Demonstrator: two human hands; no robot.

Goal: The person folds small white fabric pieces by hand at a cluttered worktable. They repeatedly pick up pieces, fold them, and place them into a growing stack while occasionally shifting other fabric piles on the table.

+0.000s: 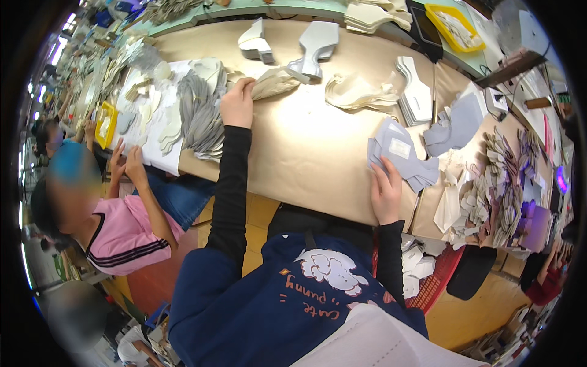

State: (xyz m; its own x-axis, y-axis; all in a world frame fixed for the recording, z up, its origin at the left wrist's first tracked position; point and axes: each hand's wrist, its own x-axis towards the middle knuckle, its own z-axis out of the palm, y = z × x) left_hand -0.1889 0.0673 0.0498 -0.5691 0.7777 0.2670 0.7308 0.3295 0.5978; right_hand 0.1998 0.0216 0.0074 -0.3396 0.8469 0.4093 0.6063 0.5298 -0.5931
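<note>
My left hand (pixel 237 109) is at the upper middle of the table, its fingers closed on the end of a bundle of beige cut fabric pieces (pixel 275 84). The far end of this bundle reaches a stack of pale grey shaped pieces (pixel 320 41). On the right, my right hand (pixel 386 194) rests with fingers stretched out on the near edge of some fanned blue-grey cut pieces (pixel 400 150). A small white rectangle lies on top of them. Between my hands, farther back, is a loose pile of cream pieces (pixel 361 92).
Beside my left hand lies a long heap of grey pieces (pixel 200 113). White shaped stacks (pixel 416 92) and more blue-grey pieces (pixel 455 125) are on the right. A yellow tray (pixel 455 27) stands at the back right. A co-worker in a pink shirt (pixel 131 229) sits to my left.
</note>
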